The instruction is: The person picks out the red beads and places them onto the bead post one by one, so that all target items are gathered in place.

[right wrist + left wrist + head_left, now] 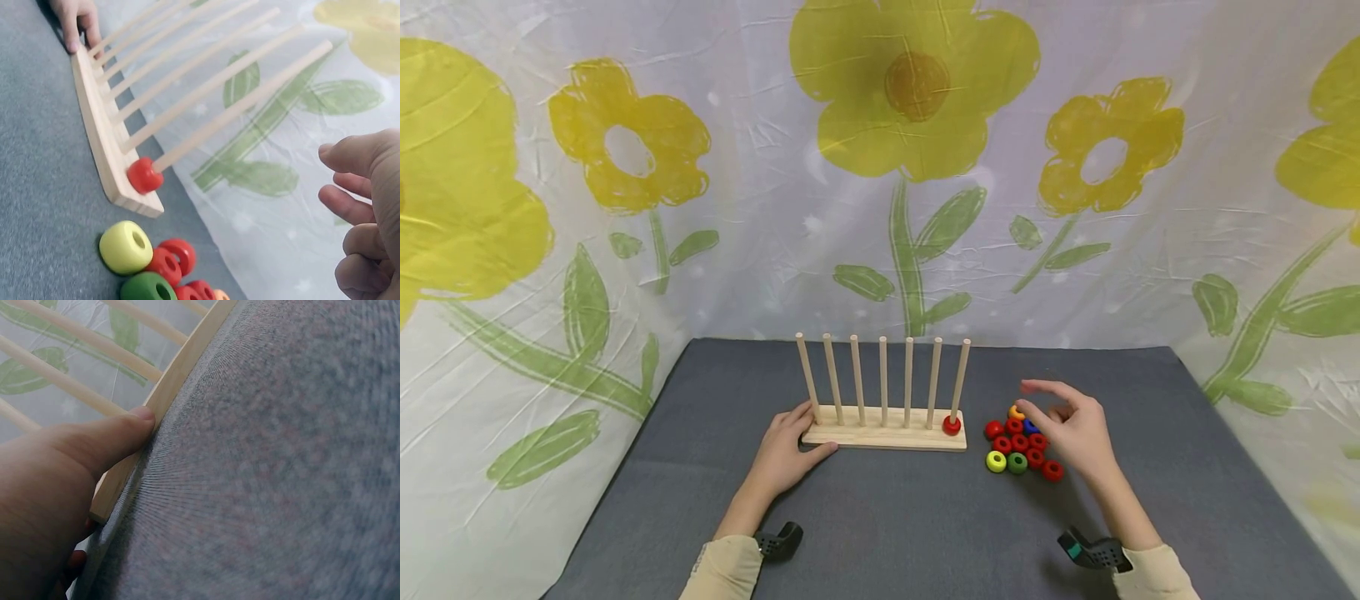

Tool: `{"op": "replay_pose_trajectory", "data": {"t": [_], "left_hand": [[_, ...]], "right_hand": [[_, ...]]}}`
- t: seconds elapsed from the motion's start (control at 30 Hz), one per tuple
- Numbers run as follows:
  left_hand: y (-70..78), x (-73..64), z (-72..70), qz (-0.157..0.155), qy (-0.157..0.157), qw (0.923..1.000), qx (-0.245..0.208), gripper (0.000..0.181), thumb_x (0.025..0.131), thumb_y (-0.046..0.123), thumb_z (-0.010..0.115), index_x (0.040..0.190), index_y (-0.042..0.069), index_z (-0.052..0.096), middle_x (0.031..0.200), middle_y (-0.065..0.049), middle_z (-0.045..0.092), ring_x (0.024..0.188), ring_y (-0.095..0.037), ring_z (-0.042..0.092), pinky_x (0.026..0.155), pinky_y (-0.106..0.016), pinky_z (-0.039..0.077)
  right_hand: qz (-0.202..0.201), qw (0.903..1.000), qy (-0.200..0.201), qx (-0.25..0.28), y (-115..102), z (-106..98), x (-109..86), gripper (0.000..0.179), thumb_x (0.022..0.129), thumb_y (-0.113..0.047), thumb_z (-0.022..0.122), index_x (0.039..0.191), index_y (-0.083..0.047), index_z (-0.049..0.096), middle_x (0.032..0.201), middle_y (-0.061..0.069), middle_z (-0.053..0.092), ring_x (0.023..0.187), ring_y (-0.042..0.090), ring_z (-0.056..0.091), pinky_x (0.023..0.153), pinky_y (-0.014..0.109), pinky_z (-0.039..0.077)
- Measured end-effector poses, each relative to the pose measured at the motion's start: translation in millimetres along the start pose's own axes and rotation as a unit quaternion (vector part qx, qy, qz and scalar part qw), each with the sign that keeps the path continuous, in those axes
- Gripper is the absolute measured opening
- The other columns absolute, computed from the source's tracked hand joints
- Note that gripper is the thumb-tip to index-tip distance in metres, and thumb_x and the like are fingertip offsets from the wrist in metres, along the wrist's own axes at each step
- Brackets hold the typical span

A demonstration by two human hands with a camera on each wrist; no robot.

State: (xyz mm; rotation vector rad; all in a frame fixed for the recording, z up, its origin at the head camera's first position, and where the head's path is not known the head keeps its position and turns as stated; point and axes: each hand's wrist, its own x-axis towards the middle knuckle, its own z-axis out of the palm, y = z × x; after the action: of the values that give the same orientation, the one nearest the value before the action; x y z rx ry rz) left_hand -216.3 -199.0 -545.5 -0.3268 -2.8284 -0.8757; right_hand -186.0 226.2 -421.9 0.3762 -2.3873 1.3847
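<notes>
A wooden peg board (880,437) with a row of upright pegs stands on the table. One red bead (951,426) sits at the base of its rightmost peg. My left hand (784,450) grips the board's left end, its thumb (140,419) along the front edge and the other fingers around the end. To the right of the board lies a cluster of loose beads, mostly red beads (1019,443), with a yellow bead (996,462), a green bead (1017,463), a blue one and an orange one. Over the cluster's right side hovers my right hand (1075,429), thumb and forefinger apart, nothing between them.
A dark grey cloth (880,525) covers the table. Behind it and at both sides hangs a pale curtain (752,167) printed with yellow flowers. Each wrist carries a black camera mount (780,542) below the hand.
</notes>
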Motion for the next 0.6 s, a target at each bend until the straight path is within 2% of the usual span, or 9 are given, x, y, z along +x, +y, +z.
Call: {"op": "replay_pose_trajectory", "data": {"t": [0.47, 0.6], "left_hand": [[2.4, 0.3, -2.2, -0.001, -0.002, 1.0000, -0.004, 0.080, 0.089, 0.047, 0.078, 0.149, 0.001, 0.051, 0.156, -0.018, 0.041, 0.136, -0.040, 0.039, 0.107, -0.061, 0.033], [2.3, 0.6, -1.9, -0.003, -0.007, 1.0000, 0.001, 0.081, 0.089, 0.048, 0.078, 0.149, 0.001, 0.051, 0.156, -0.018, 0.041, 0.136, -0.040, 0.039, 0.107, -0.061, 0.033]], "right_hand": [[0.013, 0.9999, 0.007, -0.004, 8, -11, -10.7, 0.026, 0.090, -0.002, 0.078, 0.116, -0.004, 0.074, 0.046, -0.002, 0.032, 0.038, 0.000, 0.020, 0.034, 0.028, 0.023], [0.016, 0.9998, 0.010, -0.011, 17, -13, -14.4, 0.027, 0.090, -0.004, 0.078, 0.117, -0.004, 0.074, 0.046, -0.003, 0.032, 0.039, -0.002, 0.020, 0.034, 0.028, 0.024]]}}
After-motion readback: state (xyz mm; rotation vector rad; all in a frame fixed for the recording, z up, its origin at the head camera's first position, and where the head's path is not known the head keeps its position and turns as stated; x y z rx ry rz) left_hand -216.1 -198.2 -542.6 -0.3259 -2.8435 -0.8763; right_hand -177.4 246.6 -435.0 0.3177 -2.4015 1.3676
